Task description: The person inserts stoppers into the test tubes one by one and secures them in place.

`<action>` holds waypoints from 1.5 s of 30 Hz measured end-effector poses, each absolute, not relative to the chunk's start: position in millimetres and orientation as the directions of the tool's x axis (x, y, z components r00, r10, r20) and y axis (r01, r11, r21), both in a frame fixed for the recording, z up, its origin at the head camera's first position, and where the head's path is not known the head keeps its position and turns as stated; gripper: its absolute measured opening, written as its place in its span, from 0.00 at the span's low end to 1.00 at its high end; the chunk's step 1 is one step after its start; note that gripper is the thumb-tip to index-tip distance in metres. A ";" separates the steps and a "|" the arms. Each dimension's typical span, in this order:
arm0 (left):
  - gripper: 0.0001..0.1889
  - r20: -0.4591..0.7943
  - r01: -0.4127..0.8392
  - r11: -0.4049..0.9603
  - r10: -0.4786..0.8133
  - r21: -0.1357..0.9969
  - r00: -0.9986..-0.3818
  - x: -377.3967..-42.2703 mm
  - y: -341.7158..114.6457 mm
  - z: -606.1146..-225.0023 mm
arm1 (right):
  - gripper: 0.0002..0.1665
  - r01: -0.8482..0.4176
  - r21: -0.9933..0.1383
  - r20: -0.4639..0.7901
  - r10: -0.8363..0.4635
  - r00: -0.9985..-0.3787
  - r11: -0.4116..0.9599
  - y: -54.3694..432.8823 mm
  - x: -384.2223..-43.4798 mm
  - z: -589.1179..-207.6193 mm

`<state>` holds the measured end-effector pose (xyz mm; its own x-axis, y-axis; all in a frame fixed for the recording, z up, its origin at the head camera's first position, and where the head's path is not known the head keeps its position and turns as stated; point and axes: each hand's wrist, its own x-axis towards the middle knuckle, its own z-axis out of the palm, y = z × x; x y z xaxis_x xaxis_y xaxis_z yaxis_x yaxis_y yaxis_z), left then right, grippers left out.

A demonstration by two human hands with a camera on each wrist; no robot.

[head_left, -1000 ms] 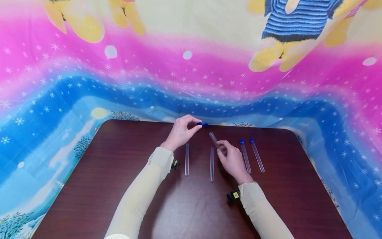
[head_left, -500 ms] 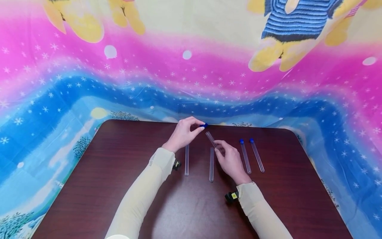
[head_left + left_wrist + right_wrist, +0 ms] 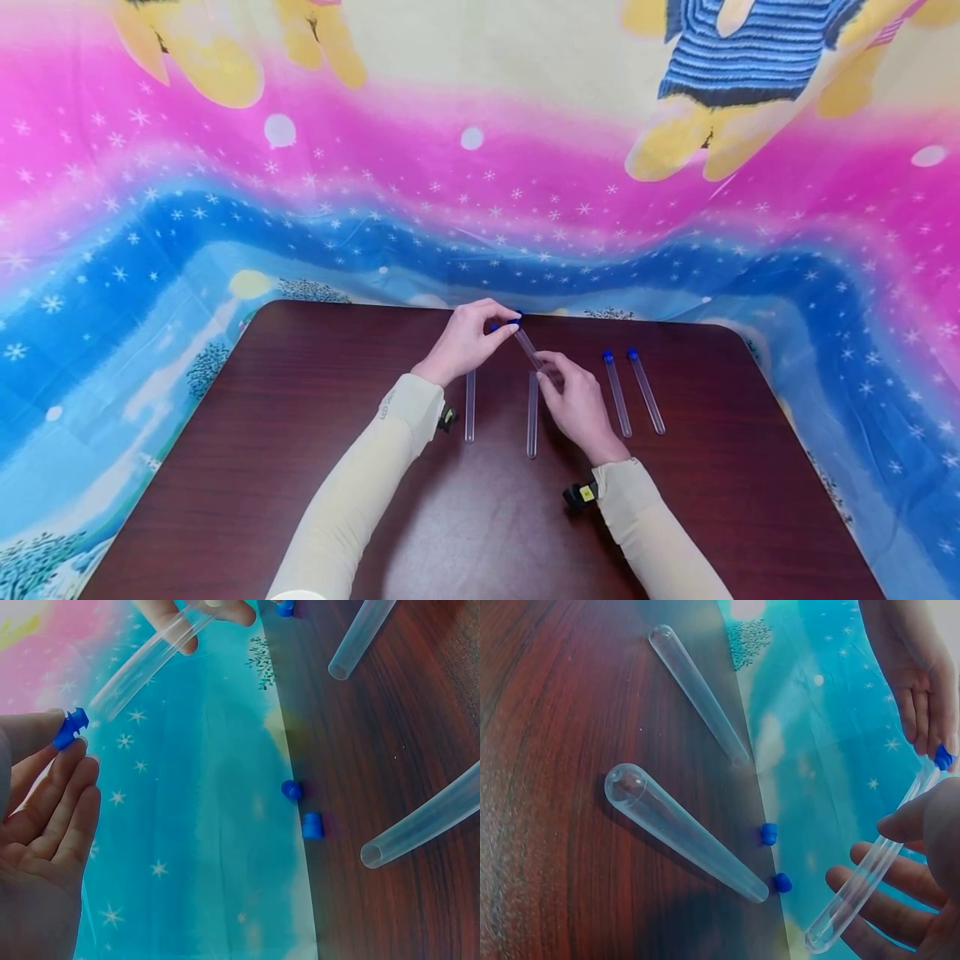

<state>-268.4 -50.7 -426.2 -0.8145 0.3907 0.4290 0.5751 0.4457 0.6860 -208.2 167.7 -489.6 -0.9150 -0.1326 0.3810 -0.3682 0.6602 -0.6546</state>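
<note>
Finger and thumb of my left hand (image 3: 463, 343) pinch a blue stopper (image 3: 73, 727), its ribbed plug facing a clear test tube (image 3: 861, 879). My right hand (image 3: 579, 404) holds that tube tilted, thumb across it and fingers behind. In the left wrist view the tube's open mouth stands right by the stopper's plug, a small gap showing. Two uncapped test tubes lie on the table, a left one (image 3: 470, 408) and a middle one (image 3: 532, 421). Two loose blue stoppers, one (image 3: 292, 790) beside the other (image 3: 313, 826), rest near the table's far edge.
Right of my right hand lie two test tubes with blue stoppers in them, a nearer one (image 3: 618, 396) and an outer one (image 3: 647, 393). The dark wooden table (image 3: 247, 467) ends at a patterned cloth (image 3: 390, 208) hanging behind and around it.
My left hand has drawn a stopper away from the table's far edge, slightly right and toward me. My right hand has moved left, bringing the tube's mouth up to the stopper.
</note>
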 end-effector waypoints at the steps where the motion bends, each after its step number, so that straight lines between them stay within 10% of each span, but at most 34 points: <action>1: 0.11 0.427 0.574 0.446 0.391 0.687 -0.815 -268.4 -50.5 -426.6 | 0.19 -0.367 -0.656 0.378 -0.134 -0.916 0.660 167.4 -207.9 -489.5; 45: 0.10 0.423 0.559 0.415 0.378 0.718 -0.824 -271.1 -50.3 -427.5 | 0.16 -0.452 -0.683 0.493 -0.093 -0.865 0.574 167.2 -207.7 -487.4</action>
<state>-271.1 -50.3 -427.5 -0.8236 0.3780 0.4230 0.5591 0.4147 0.7180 -207.7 167.2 -487.4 -0.8648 -0.0932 0.4935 -0.4517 0.5737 -0.6832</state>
